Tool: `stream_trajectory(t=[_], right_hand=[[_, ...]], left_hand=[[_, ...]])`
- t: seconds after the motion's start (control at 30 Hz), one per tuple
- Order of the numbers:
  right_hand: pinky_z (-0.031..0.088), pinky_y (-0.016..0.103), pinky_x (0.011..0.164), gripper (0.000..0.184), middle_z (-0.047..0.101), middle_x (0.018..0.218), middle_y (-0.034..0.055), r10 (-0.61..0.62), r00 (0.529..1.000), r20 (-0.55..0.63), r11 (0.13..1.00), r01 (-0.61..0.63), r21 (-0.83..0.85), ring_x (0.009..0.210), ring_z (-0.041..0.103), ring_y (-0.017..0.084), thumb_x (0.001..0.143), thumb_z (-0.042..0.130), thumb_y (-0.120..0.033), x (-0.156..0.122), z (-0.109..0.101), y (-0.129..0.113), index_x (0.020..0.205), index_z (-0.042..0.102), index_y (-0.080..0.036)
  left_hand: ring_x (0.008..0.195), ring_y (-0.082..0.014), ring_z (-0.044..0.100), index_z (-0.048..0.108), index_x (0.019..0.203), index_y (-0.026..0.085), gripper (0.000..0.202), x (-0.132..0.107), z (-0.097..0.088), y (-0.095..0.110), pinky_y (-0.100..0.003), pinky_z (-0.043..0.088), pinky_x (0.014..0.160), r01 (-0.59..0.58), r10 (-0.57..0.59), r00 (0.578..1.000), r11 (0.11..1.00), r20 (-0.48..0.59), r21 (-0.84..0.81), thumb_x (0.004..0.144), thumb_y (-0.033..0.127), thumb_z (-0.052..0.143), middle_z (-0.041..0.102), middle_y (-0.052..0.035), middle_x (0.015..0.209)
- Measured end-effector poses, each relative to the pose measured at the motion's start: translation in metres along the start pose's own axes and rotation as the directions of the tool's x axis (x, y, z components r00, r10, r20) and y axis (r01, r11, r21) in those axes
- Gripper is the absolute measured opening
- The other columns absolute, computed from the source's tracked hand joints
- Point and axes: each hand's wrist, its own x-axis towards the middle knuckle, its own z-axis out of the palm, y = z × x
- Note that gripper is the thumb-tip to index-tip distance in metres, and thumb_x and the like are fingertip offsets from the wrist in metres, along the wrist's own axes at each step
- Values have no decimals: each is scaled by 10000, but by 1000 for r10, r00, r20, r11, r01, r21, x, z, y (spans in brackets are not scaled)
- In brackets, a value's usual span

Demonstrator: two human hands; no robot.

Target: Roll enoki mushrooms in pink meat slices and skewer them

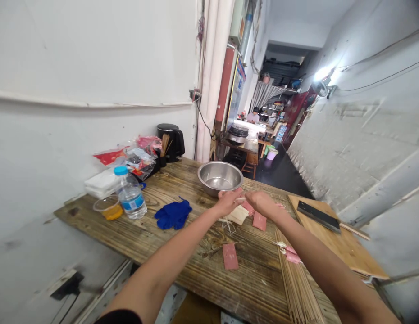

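Over the table, just in front of a steel bowl, my left hand and my right hand are close together, fingers bent and closed. A thin pale piece, seemingly enoki mushrooms, spans the small gap between my fingertips. Below them lies a pale enoki bundle with loose strands. Flat pink meat slices are beside it, and a single pink slice lies nearer to me. Under my right forearm, pink rolls with white ends rest on a bundle of wooden skewers.
A cleaver lies on a cutting board at right. Toward the left are a blue glove, a water bottle, a cup of yellow liquid, plastic bags and a black kettle. Another person sits far back.
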Motion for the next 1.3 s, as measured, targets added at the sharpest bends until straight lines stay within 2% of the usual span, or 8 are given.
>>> stream_trajectory(t=[0.23,0.37,0.6,0.73,0.83,0.93,1.17,1.3], right_hand=[[354,265,659,201,650,896,115,-19,997,-76,996,12,-84,761,580,185,910,411,-97,-30,-17,15,937,607,-130],[346,263,665,202,642,909,105,-8,996,-89,996,0,-93,768,565,176,920,408,-106,-43,-18,19,931,607,-139],[337,261,654,201,642,901,102,15,990,-138,998,-23,-56,768,561,176,928,413,-141,-61,-12,20,930,613,-139],[363,264,666,199,647,876,96,77,988,-133,996,-69,63,768,576,181,925,448,-197,-68,-12,20,923,638,-137],[400,262,749,246,636,1000,89,70,975,-210,982,-30,186,900,583,192,883,543,-244,-75,-16,22,1104,618,-163],[413,287,790,306,617,1035,101,48,958,-284,984,4,179,960,565,212,871,569,-260,-77,-20,19,1163,611,-182],[407,283,688,162,660,796,110,79,983,-168,982,-47,184,769,598,219,863,557,-217,-54,-3,-19,916,696,-153],[387,282,633,242,657,689,123,96,982,-163,971,-57,232,674,595,209,877,538,-246,-47,8,-23,715,688,-145]], left_hand=[[691,-144,522,643,714,119,594,12,-25,24,-254,397,682,88,10,958,940,286,-330,917,586,337,594,-31,693],[607,-96,485,641,849,122,496,11,-23,40,-223,369,594,212,24,901,847,433,-487,839,599,504,592,-8,748],[633,-87,430,641,836,92,436,8,-10,50,-220,322,576,341,-36,896,692,442,-636,840,521,559,542,-15,714],[595,-91,431,647,752,83,403,7,-12,55,-229,341,570,296,-46,894,807,445,-511,842,467,565,521,-7,630],[565,-97,430,647,699,98,341,8,-12,55,-229,352,566,234,-121,921,932,370,-278,851,386,544,482,22,556],[591,-110,454,645,677,114,233,8,-10,56,-226,354,591,202,-138,944,960,301,-193,827,267,554,480,30,549],[614,-117,487,651,672,127,213,3,-4,57,-216,382,612,115,-68,952,983,299,-142,831,188,523,537,19,578],[567,-115,496,658,634,117,253,-3,-10,47,-217,388,591,63,-14,951,987,309,-149,826,250,559,558,14,563]])
